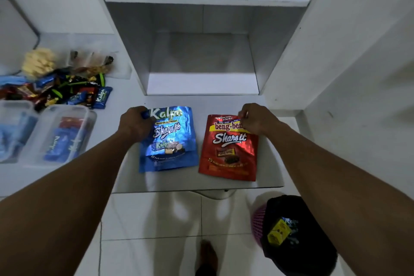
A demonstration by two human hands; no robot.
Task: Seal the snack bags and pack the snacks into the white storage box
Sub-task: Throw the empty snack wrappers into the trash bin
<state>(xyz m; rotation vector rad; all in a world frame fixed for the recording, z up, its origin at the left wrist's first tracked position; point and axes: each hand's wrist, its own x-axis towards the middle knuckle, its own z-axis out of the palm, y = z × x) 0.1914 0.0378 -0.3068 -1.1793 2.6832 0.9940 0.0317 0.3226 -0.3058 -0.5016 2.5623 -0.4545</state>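
Kalpa bag (169, 139): my left grip (136, 124) clamps its far-left corner. Right of it, beng-beng bag (228, 150): right grip (255, 119) pinches its far edge.

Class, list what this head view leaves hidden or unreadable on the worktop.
1. Blue bag top-left corner: head view, covered by left hand.
2. Red bag top-right corner: head view, covered by right hand.
3. Small print on both bags: head view, too blurred.
4. Clear tub: head view, cut off by left edge.
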